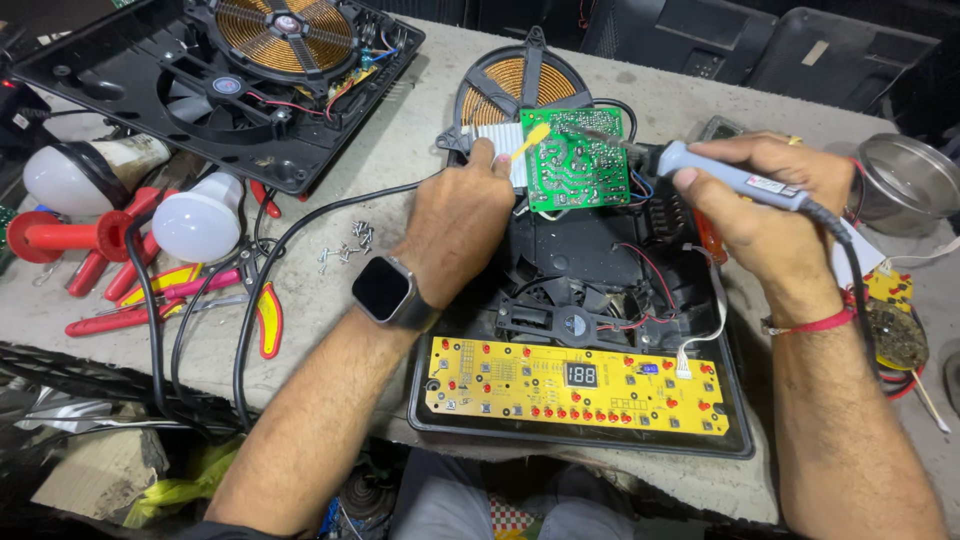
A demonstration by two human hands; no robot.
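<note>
My left hand (462,218) holds a green circuit board (575,160) upright by its white heat sink (498,142), with a yellow-tipped piece between the fingers. My right hand (770,200) grips a grey soldering iron (725,175); its tip rests at the board's upper right edge. Under both hands lies an opened black induction cooker base (600,270) with a fan and a yellow control panel board (575,385) at its near edge. A copper coil disc (515,80) lies just behind the green board. A smartwatch sits on my left wrist.
A second opened cooker with coil and fan (230,80) lies at the far left. Two light bulbs (195,225), red-handled pliers (265,320), loose screws (350,245) and black cables (160,330) are on the left. A metal bowl (905,180) stands far right.
</note>
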